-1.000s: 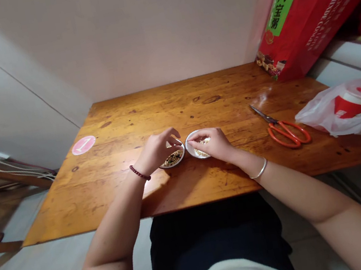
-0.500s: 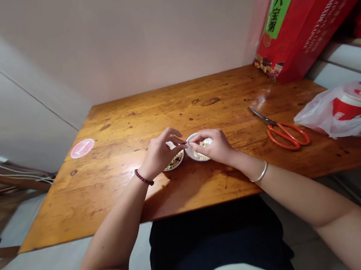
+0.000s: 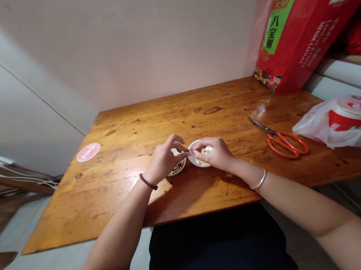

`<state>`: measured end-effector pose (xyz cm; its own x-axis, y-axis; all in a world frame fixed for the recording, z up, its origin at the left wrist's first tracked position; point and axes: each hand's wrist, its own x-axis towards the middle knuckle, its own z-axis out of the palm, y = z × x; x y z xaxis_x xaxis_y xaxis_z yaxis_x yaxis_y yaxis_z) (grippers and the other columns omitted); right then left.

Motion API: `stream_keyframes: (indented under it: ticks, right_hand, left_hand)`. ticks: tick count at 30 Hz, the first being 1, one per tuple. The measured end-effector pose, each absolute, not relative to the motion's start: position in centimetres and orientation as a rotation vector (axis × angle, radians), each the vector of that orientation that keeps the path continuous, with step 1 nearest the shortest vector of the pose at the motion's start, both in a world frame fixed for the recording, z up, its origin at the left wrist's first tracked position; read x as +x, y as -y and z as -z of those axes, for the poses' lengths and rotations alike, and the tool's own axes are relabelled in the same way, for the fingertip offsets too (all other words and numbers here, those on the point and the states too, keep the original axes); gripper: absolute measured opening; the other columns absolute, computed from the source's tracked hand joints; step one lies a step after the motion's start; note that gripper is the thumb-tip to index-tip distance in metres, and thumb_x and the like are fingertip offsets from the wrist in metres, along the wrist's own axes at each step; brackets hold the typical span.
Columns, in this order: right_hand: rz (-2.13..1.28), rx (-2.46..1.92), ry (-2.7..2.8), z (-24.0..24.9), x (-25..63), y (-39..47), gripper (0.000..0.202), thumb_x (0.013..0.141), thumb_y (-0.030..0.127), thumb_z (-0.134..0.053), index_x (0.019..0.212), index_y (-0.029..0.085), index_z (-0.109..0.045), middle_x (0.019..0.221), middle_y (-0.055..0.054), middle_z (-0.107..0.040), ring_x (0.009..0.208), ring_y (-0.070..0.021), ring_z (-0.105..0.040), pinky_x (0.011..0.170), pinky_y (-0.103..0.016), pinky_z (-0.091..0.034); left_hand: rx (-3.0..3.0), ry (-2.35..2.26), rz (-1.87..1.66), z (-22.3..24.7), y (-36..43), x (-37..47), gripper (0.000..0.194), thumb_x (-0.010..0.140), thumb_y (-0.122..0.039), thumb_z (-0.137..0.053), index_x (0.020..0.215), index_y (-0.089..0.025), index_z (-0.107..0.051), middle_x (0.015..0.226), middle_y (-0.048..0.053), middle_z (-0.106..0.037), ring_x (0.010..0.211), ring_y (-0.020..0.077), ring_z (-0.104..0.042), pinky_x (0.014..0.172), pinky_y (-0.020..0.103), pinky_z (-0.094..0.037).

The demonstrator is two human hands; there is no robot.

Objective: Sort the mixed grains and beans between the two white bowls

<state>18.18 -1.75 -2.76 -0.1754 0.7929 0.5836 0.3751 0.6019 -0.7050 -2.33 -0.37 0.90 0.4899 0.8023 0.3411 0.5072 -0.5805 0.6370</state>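
Observation:
My left hand [image 3: 165, 160] and my right hand [image 3: 216, 152] meet at their fingertips over two small white bowls, each in a pinch. Whatever sits between the fingertips is too small to make out. Under the left fingers is the left bowl [image 3: 175, 151], partly covered, holding small pale and dark bead-like pieces [image 3: 176, 168]. The right bowl [image 3: 193, 160] stands beside it, with small cream-coloured bead-like pieces [image 3: 203, 160] inside; my right fingers hide part of it.
Orange-handled scissors [image 3: 287, 144] lie on the wooden table [image 3: 144, 125] to the right. Beyond them stands a lidded red-and-white cup [image 3: 348, 117] with a straw, in a plastic bag. A red box [image 3: 312, 32] is at the back right; a pink number sticker [image 3: 88, 152] is at left.
The camera has tilted slightly, so the scene sits a little lower in view. Both hands stay pinched together above the bowls, with only slight finger movement.

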Motion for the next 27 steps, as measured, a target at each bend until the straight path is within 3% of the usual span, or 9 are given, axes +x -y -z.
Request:
stream_keyframes:
  ticks: [17, 23, 27]
  right_hand:
    - [-0.475, -0.927, 1.816, 2.77, 18.26, 1.75, 0.008, 0.081, 0.020, -0.068, 0.074, 0.022, -0.073, 0.081, -0.002, -0.077, 0.075, -0.0175, -0.071, 0.074, -0.029, -0.053]
    - [-0.444, -0.964, 1.841, 2.91, 18.15, 1.64, 0.009, 0.086, 0.026, -0.069, 0.082, 0.023, -0.076, 0.086, -0.003, -0.079, 0.079, -0.0186, -0.073, 0.075, -0.030, -0.055]
    - [-0.505, -0.943, 1.828, 3.27, 18.11, 1.49, 0.012, 0.086, 0.033, -0.071, 0.084, 0.023, -0.077, 0.086, -0.003, -0.079, 0.077, -0.0177, -0.073, 0.073, -0.029, -0.055]
  left_hand:
    - [2.311, -1.087, -0.880, -1.03, 0.43, -2.42, 0.035, 0.087, -0.046, -0.069, 0.106, -0.021, -0.053, 0.086, 0.000, -0.075, 0.074, 0.0122, -0.067, 0.065, 0.022, -0.047]
    - [2.401, -1.080, -0.844, -1.44, 0.51, -2.29, 0.029, 0.092, -0.048, -0.063, 0.087, -0.019, -0.065, 0.082, 0.002, -0.071, 0.074, 0.0129, -0.065, 0.067, 0.023, -0.048]
    - [2.447, -1.052, -0.832, -1.64, 0.55, -2.27, 0.023, 0.094, -0.041, -0.061, 0.090, -0.020, -0.071, 0.085, 0.002, -0.073, 0.076, 0.0135, -0.064, 0.069, 0.023, -0.048]
